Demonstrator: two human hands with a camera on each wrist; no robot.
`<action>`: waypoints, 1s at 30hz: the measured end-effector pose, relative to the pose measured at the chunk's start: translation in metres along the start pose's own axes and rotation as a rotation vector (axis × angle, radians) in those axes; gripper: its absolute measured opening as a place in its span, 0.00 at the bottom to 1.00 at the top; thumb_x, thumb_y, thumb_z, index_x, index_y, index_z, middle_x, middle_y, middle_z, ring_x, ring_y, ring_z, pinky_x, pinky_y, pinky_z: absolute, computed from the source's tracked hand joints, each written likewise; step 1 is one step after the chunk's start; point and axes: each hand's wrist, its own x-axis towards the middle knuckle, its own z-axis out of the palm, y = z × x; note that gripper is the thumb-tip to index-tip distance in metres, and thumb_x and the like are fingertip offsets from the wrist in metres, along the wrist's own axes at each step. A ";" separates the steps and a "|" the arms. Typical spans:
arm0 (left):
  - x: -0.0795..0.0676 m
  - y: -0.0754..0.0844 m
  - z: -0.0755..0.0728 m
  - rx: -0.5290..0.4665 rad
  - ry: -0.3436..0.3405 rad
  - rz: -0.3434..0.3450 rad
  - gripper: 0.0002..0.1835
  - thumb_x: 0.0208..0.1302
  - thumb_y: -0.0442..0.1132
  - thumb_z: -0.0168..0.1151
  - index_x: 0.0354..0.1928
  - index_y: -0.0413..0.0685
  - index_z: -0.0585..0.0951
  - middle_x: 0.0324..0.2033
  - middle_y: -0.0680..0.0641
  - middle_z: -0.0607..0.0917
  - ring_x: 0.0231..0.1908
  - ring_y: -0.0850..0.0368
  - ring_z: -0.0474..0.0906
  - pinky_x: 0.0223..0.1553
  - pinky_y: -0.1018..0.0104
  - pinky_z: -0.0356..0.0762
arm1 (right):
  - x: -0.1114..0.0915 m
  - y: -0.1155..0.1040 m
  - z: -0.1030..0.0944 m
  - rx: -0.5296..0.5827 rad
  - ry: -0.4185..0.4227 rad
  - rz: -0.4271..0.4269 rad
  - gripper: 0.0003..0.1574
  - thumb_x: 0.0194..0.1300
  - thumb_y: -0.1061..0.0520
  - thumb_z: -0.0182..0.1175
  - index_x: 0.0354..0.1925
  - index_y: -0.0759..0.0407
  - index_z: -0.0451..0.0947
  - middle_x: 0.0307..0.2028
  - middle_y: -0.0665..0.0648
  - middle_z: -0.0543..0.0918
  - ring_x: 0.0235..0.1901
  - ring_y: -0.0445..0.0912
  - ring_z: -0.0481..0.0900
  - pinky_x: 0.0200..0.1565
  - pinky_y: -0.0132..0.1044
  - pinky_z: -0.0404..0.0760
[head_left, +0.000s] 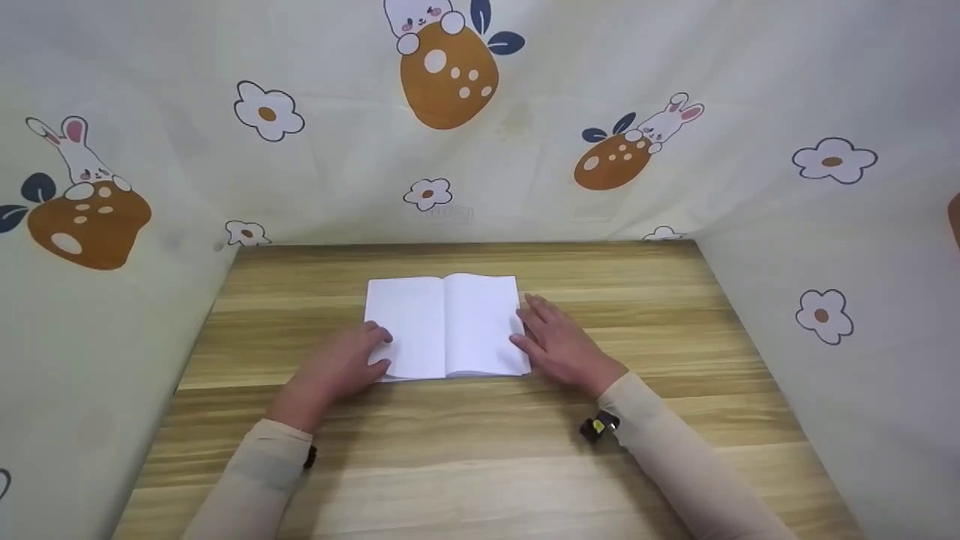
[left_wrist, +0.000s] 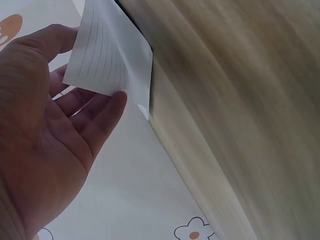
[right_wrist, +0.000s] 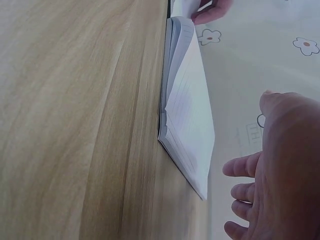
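An open notebook (head_left: pixel 480 322) with white pages lies on the wooden table; faint ruled lines show on its pages in both wrist views. My left hand (head_left: pixel 341 367) is at its left edge. In the left wrist view the left hand (left_wrist: pixel 60 135) holds a raised, bent page (left_wrist: pixel 107 55) between thumb and fingers. At the right edge is my right hand (head_left: pixel 566 345), fingers spread. The right wrist view shows the right hand (right_wrist: pixel 280 175) beside the notebook (right_wrist: pixel 192 105), its fingers loosely bent with nothing between them. Under the pages, the cover is mostly hidden.
The wood-grain table (head_left: pixel 480 465) runs back to a pale cloth wall (head_left: pixel 337 180) printed with rabbits, flowers and orange fruit. Similar cloth encloses the left and right sides. A small dark device (head_left: pixel 600 426) sits at the right wrist.
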 end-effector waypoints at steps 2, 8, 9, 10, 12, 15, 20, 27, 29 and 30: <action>0.000 -0.001 0.002 0.001 -0.019 0.004 0.22 0.67 0.45 0.66 0.59 0.43 0.80 0.54 0.43 0.82 0.56 0.45 0.78 0.60 0.45 0.75 | 0.000 0.000 0.000 -0.001 -0.001 0.006 0.49 0.75 0.25 0.35 0.74 0.58 0.66 0.78 0.59 0.56 0.78 0.52 0.50 0.75 0.50 0.53; 0.000 -0.004 0.006 0.032 -0.050 0.021 0.22 0.68 0.44 0.66 0.61 0.42 0.80 0.56 0.41 0.82 0.59 0.44 0.77 0.63 0.45 0.72 | -0.001 -0.001 -0.001 0.003 -0.016 0.022 0.50 0.75 0.24 0.33 0.75 0.56 0.64 0.79 0.58 0.55 0.78 0.51 0.48 0.76 0.50 0.51; 0.001 -0.004 0.006 0.036 -0.051 0.024 0.23 0.68 0.44 0.66 0.61 0.42 0.80 0.56 0.41 0.81 0.59 0.43 0.77 0.63 0.45 0.72 | -0.001 -0.001 -0.001 0.004 -0.017 0.024 0.50 0.75 0.24 0.33 0.75 0.56 0.64 0.79 0.58 0.54 0.78 0.51 0.48 0.76 0.50 0.51; 0.002 -0.004 0.006 0.036 -0.052 0.026 0.23 0.68 0.44 0.66 0.61 0.42 0.80 0.57 0.41 0.81 0.59 0.43 0.77 0.63 0.45 0.72 | -0.001 -0.001 -0.001 0.005 -0.016 0.023 0.50 0.75 0.24 0.33 0.75 0.56 0.64 0.79 0.58 0.55 0.78 0.51 0.48 0.76 0.50 0.51; 0.003 -0.004 0.006 0.030 -0.055 0.025 0.25 0.67 0.45 0.68 0.62 0.42 0.79 0.57 0.41 0.80 0.59 0.43 0.77 0.63 0.45 0.72 | -0.001 -0.001 -0.001 0.004 -0.016 0.024 0.50 0.75 0.24 0.33 0.75 0.56 0.64 0.79 0.58 0.55 0.78 0.51 0.48 0.76 0.50 0.51; 0.007 -0.002 0.005 0.023 -0.066 0.016 0.30 0.65 0.47 0.69 0.66 0.42 0.76 0.57 0.40 0.79 0.58 0.43 0.77 0.62 0.45 0.73 | -0.001 0.000 0.000 0.005 -0.012 0.022 0.50 0.75 0.24 0.33 0.75 0.56 0.64 0.79 0.58 0.54 0.78 0.51 0.48 0.76 0.51 0.51; 0.012 0.001 0.005 0.034 -0.072 -0.006 0.33 0.62 0.51 0.73 0.66 0.45 0.77 0.54 0.41 0.76 0.51 0.46 0.77 0.55 0.47 0.78 | -0.001 0.001 0.003 -0.001 -0.012 0.011 0.51 0.75 0.24 0.32 0.75 0.57 0.64 0.79 0.59 0.54 0.78 0.52 0.48 0.75 0.52 0.51; 0.015 0.002 0.006 0.018 -0.055 -0.013 0.33 0.58 0.52 0.76 0.62 0.43 0.80 0.54 0.40 0.75 0.49 0.44 0.76 0.54 0.47 0.77 | -0.001 0.000 0.004 -0.010 -0.001 -0.027 0.49 0.77 0.27 0.35 0.73 0.61 0.66 0.77 0.63 0.57 0.77 0.56 0.51 0.75 0.53 0.54; 0.016 0.003 0.006 0.009 -0.063 -0.028 0.33 0.58 0.52 0.75 0.62 0.43 0.80 0.55 0.40 0.75 0.50 0.44 0.76 0.55 0.46 0.77 | -0.001 -0.001 0.004 -0.009 -0.016 -0.013 0.49 0.76 0.27 0.34 0.74 0.60 0.64 0.78 0.62 0.56 0.78 0.55 0.50 0.75 0.52 0.52; 0.017 0.003 0.006 0.007 -0.068 -0.036 0.33 0.58 0.52 0.75 0.63 0.44 0.80 0.56 0.40 0.75 0.51 0.44 0.76 0.56 0.46 0.77 | -0.001 0.000 0.004 -0.008 -0.022 -0.006 0.49 0.76 0.26 0.34 0.75 0.60 0.63 0.78 0.61 0.55 0.78 0.54 0.49 0.75 0.52 0.52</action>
